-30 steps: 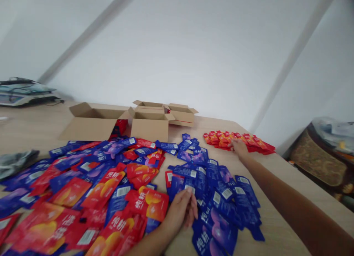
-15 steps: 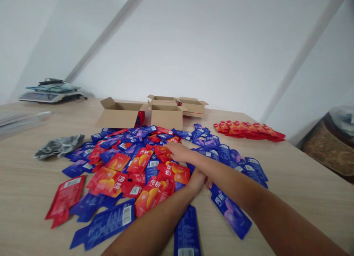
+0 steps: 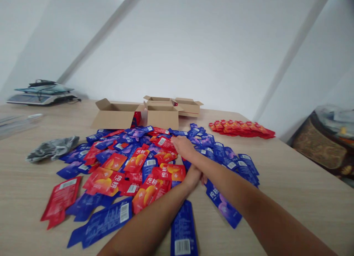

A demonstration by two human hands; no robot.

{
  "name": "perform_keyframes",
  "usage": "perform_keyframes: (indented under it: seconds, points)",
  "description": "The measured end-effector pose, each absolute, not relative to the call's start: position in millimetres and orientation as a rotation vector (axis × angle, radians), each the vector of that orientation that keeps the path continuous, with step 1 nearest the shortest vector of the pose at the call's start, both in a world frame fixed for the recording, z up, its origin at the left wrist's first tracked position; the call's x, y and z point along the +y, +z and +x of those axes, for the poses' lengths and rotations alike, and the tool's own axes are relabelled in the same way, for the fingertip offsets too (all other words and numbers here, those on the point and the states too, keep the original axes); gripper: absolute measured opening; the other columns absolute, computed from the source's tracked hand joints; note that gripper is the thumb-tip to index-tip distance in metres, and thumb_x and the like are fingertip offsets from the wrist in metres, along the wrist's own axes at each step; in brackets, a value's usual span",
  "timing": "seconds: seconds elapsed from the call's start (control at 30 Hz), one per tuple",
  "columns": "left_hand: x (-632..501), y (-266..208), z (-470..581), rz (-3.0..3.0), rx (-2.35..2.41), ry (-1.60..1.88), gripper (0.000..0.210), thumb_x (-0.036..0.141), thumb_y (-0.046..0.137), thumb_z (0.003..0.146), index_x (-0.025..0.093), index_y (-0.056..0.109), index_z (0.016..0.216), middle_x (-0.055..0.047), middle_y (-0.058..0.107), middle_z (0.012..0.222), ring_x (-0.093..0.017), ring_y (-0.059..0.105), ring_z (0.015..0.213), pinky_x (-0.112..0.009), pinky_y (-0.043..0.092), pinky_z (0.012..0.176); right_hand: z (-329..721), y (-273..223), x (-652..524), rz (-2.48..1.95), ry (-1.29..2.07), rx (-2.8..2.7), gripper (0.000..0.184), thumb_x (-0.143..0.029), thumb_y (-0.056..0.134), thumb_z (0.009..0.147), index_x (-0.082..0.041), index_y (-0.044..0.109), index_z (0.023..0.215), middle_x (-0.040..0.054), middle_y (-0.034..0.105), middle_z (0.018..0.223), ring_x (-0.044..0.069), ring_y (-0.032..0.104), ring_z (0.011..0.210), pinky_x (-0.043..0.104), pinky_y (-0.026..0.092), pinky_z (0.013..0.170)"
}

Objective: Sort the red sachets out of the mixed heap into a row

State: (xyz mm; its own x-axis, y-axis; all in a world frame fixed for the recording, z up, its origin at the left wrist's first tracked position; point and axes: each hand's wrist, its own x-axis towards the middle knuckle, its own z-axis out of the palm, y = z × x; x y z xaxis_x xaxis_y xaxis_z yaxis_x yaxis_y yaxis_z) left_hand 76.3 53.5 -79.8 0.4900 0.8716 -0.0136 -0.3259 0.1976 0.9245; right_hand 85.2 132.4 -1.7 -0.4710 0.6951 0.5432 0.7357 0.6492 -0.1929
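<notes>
My right hand [image 3: 182, 146] reaches across to the far middle of a heap of flat pouches. Its fingers are closed on the right end of a red pouch [image 3: 163, 142], whose barcode side faces up. My left hand [image 3: 195, 175] lies underneath my right forearm, so the arms cross and most of its fingers are hidden. A blue pouch with a purple picture [image 3: 223, 206] sticks out to the right from its closed fingers. Around both hands lie red pouches with orange fruit [image 3: 168, 172] and blue ones [image 3: 184, 226], mixed and overlapping.
Open cardboard boxes [image 3: 163, 118] stand behind the heap. At the back right is a row of overlapping red pouches [image 3: 242, 128]. A grey cloth [image 3: 52, 148] lies left of the heap, and a scale [image 3: 41, 98] with things on it stands at the far left.
My right hand has drawn slightly to the right and now has a red pouch, barcode side up, at its fingers. My left hand keeps nearly the same place. The whole view has shifted slightly.
</notes>
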Motion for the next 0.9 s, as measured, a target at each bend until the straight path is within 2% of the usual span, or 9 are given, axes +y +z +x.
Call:
perform_keyframes:
  seconds: [0.13,0.27,0.37,0.43,0.5,0.57,0.67,0.77,0.9]
  points:
    - [62.3,-78.6,70.9,0.942,0.613,0.944,0.056,0.057,0.029,0.089,0.011,0.055,0.070,-0.002,0.056,0.053,-0.008,0.044,0.034,-0.020,0.029,0.033,142.2,7.2,99.0,-1.097,-0.110,-2.082,0.030,-0.023,0.035,0.094,-0.019,0.065,0.100,0.0084,0.066,0.096,0.023,0.056,0.093,0.037,0.045,0.083]
    - [63.3,-68.4,62.0,0.707,0.436,0.911,0.066,0.067,0.024,0.085,0.011,0.057,0.075,-0.005,0.059,0.052,-0.007,0.045,0.034,-0.017,0.028,0.033,213.8,-13.8,61.1,-0.987,-0.162,-2.138,0.030,-0.024,0.038,0.094,-0.023,0.062,0.112,0.0072,0.066,0.107,0.022,0.056,0.102,0.040,0.046,0.090]
    - [57.6,-62.8,61.8,0.729,0.352,0.790,0.054,0.062,0.042,0.083,0.011,0.057,0.077,-0.003,0.058,0.050,-0.009,0.051,0.037,-0.017,0.034,0.034,249.1,-38.9,41.1,-0.943,-0.124,-2.172,0.032,-0.023,0.039,0.093,-0.025,0.059,0.117,0.0074,0.062,0.117,0.021,0.054,0.110,0.042,0.046,0.094]
    - [52.4,-61.2,64.7,0.819,0.354,0.731,0.035,0.045,0.062,0.078,0.012,0.056,0.085,-0.001,0.060,0.054,-0.011,0.057,0.040,-0.016,0.038,0.034,258.4,-50.2,33.5,-0.992,-0.072,-2.114,0.034,-0.022,0.037,0.093,-0.024,0.058,0.119,0.0084,0.058,0.124,0.021,0.051,0.116,0.044,0.044,0.098]
    - [48.2,-60.4,68.3,0.906,0.384,0.761,0.034,0.030,0.072,0.071,0.013,0.053,0.094,0.000,0.063,0.061,-0.011,0.058,0.042,-0.016,0.040,0.035,258.3,-53.8,29.2,-1.116,-0.002,-1.976,0.036,-0.024,0.035,0.093,-0.023,0.054,0.124,0.0100,0.055,0.128,0.021,0.050,0.118,0.045,0.042,0.099]
    - [45.9,-59.8,71.4,0.967,0.444,0.874,0.039,0.026,0.073,0.070,0.015,0.049,0.098,0.002,0.063,0.060,-0.009,0.056,0.040,-0.016,0.041,0.036,252.2,-51.7,25.9,-1.270,0.122,-1.807,0.037,-0.029,0.036,0.093,-0.021,0.050,0.126,0.0118,0.058,0.121,0.022,0.056,0.109,0.043,0.046,0.093]
    - [45.3,-59.2,74.0,1.053,0.546,1.033,0.039,0.029,0.071,0.072,0.016,0.045,0.097,0.005,0.059,0.053,-0.008,0.051,0.036,-0.015,0.042,0.036,237.3,-48.6,18.9,-1.393,0.490,-1.739,0.033,-0.041,0.037,0.092,-0.019,0.058,0.107,0.0076,0.068,0.086,0.019,0.066,0.072,0.032,0.053,0.067]
    - [44.8,-60.3,75.3,1.125,0.616,1.079,0.039,0.037,0.068,0.075,0.017,0.043,0.098,0.008,0.056,0.049,-0.005,0.044,0.030,-0.013,0.033,0.030,220.6,-55.6,12.1,-1.332,0.933,-1.698,0.038,-0.050,0.036,0.091,-0.019,0.057,0.092,0.0002,0.063,0.060,0.012,0.055,0.041,0.022,0.043,0.040]
    - [43.5,-65.7,77.6,1.159,0.669,1.059,0.039,0.046,0.060,0.080,0.018,0.042,0.100,0.012,0.048,0.040,-0.002,0.026,0.022,-0.010,0.017,0.024,207.3,-72.2,13.9,-1.195,1.229,-1.427,0.045,-0.061,0.040,0.084,-0.019,0.051,0.094,-0.0029,0.059,0.055,0.009,0.047,0.031,0.017,0.029,0.029]
